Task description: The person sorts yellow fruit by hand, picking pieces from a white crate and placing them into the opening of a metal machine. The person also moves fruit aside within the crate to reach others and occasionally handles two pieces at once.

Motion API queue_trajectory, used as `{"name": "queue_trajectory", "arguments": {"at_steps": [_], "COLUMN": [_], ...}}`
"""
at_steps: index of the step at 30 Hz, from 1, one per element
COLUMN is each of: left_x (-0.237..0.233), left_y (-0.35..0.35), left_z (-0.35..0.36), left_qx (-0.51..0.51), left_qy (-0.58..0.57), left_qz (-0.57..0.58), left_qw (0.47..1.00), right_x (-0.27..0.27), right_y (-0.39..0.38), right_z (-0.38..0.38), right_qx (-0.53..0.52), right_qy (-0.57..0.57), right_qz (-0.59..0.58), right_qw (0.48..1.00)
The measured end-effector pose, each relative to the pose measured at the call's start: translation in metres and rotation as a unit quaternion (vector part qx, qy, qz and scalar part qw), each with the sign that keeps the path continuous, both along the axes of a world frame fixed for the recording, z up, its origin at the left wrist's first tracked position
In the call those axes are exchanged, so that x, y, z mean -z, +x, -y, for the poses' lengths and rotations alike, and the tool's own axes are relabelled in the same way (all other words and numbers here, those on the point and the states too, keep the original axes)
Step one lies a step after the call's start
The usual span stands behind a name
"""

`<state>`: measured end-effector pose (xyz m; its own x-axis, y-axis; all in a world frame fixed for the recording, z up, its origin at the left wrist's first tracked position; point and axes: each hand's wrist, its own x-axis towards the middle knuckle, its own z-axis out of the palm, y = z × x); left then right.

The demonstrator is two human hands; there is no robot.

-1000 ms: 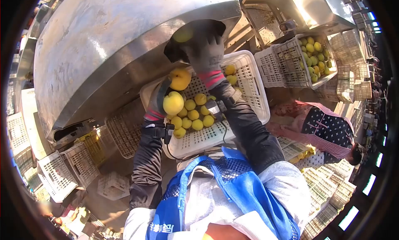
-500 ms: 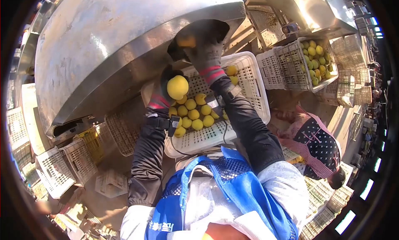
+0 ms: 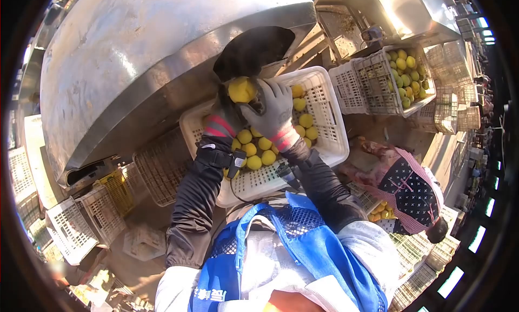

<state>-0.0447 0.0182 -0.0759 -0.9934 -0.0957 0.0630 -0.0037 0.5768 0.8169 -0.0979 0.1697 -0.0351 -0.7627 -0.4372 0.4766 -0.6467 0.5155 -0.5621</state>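
Two dark-sleeved forearms reach forward from the body and angle inward, so the left hand [image 3: 224, 115] and right hand [image 3: 275, 106], both in gray gloves with pink-striped cuffs, come close together above the near white crate [image 3: 338, 117]. The left hand is cupped around one yellow fruit [image 3: 241, 90], holding it up between the hands; its fingers are mostly in shadow. The right hand shows its back, partly open, thumb parted from the fingers, the tips beside the fruit's right edge; whether they press on it, I cannot tell. Below the hands, loose yellow fruits [image 3: 265, 143] lie in the near white crate, some by the wrists and others right of the right hand. Just beyond the hands is a black opening [image 3: 254, 50] at the edge of a large metal housing [image 3: 135, 58], which spreads ahead and to the left. Farther off, left of the left arm, stands a yellow crate [image 3: 116, 189] among pale ones. Well to the right of the right hand are a fruit-filled crate [image 3: 373, 79] and, closer to the body, another person [image 3: 408, 188] bending over.
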Motion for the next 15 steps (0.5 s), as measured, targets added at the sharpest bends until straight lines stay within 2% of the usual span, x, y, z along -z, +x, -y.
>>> {"name": "queue_trajectory", "arguments": {"at_steps": [1, 2, 3, 4, 5, 7, 8, 9, 10, 11, 12, 13, 15], "left_x": [0.004, 0.011, 0.007, 0.004, -0.003, -0.006, 0.019, 0.066, 0.101, 0.119, 0.131, 0.14, 0.167], "left_y": [-0.002, -0.007, -0.012, -0.014, -0.018, -0.023, -0.02, -0.009, -0.002, 0.002, -0.002, -0.01, -0.027], "left_z": [-0.005, -0.007, -0.01, -0.012, -0.017, -0.031, -0.029, -0.024, -0.029, -0.038, -0.052, -0.068, -0.106], "left_qx": [0.0, -0.039, -0.076, -0.135, -0.138, -0.285, -0.278, -0.133, 0.04, 0.014, -0.06, -0.111, -0.118], "left_qy": [-0.001, 0.264, 0.51, 0.761, 0.762, 0.643, 0.642, 0.334, -0.028, 0.053, 0.228, 0.326, 0.288], "left_qz": [0.002, 0.04, 0.077, 0.111, 0.115, 0.191, 0.203, 0.103, -0.025, 0.038, 0.145, 0.213, 0.252], "left_qw": [1.0, 0.963, 0.853, 0.624, 0.622, 0.685, 0.685, 0.928, 0.999, 0.998, 0.961, 0.914, 0.916], "right_x": [0.003, 0.007, 0.01, 0.014, 0.018, 0.013, 0.01, 0.013, 0.017, 0.02, 0.015, 0.021, 0.041], "right_y": [-0.008, -0.018, -0.029, -0.04, -0.048, -0.056, -0.061, -0.06, -0.054, -0.046, -0.028, -0.016, 0.002], "right_z": [0.005, 0.012, 0.02, 0.028, 0.035, 0.056, 0.061, 0.056, 0.048, 0.038, 0.022, 0.004, -0.034], "right_qx": [0.032, 0.045, 0.046, 0.065, 0.084, 0.096, 0.109, 0.123, 0.094, 0.061, 0.055, 0.063, 0.028], "right_qy": [0.008, 0.012, 0.01, 0.031, 0.055, 0.059, 0.057, 0.064, -0.028, -0.122, -0.128, -0.122, -0.109], "right_qz": [-0.021, -0.036, -0.034, -0.029, -0.024, -0.004, 0.003, 0.007, -0.022, -0.054, 0.012, 0.014, 0.128], "right_qw": [0.999, 0.998, 0.998, 0.997, 0.995, 0.994, 0.992, 0.99, 0.995, 0.989, 0.99, 0.991, 0.985]}}
